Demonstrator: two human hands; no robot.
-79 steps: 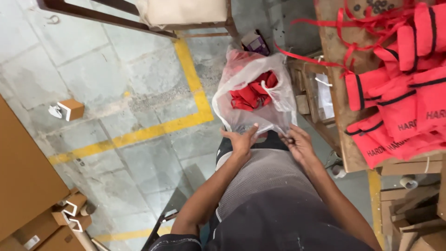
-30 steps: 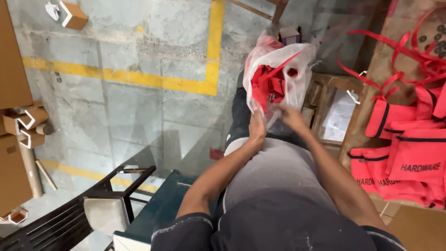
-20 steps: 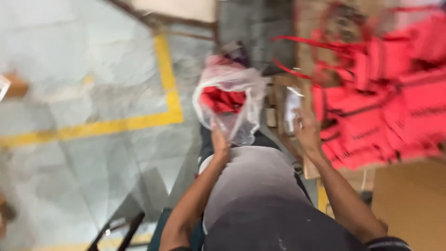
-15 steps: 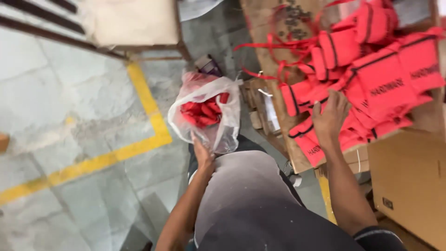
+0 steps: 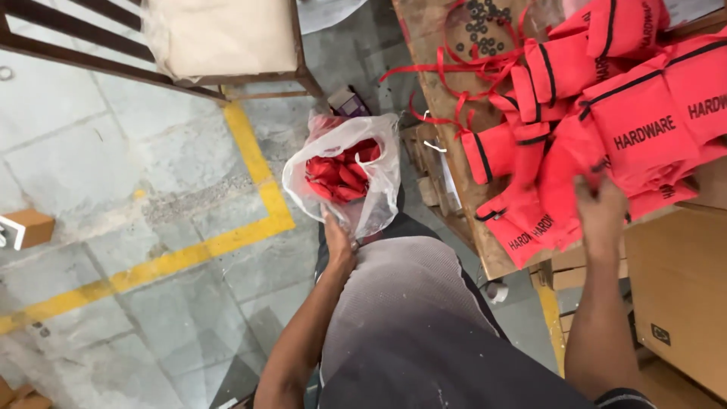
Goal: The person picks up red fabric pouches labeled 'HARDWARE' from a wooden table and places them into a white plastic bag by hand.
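Observation:
My left hand (image 5: 338, 244) grips the lower edge of a clear plastic bag (image 5: 382, 178) that rests on my lap, filled with red folded pieces (image 5: 338, 171). My right hand (image 5: 600, 216) reaches up onto a pile of red fabric pouches with black zips (image 5: 628, 113) on a wooden table (image 5: 439, 91). Its fingers rest on the near edge of the pile; whether they have closed on a pouch is unclear. Red ribbons (image 5: 447, 64) and small dark rings (image 5: 485, 19) lie at the table's far end.
A wooden chair with a pale cushion (image 5: 219, 38) stands ahead on the grey stone floor, which carries a yellow painted line (image 5: 250, 220). A brown cardboard box (image 5: 681, 295) sits at the right below the table. A small carton (image 5: 26, 227) lies at the left.
My right hand has left the bag and moved right onto the pile of red pouches. My left hand stays on the bag. My head has turned toward the table.

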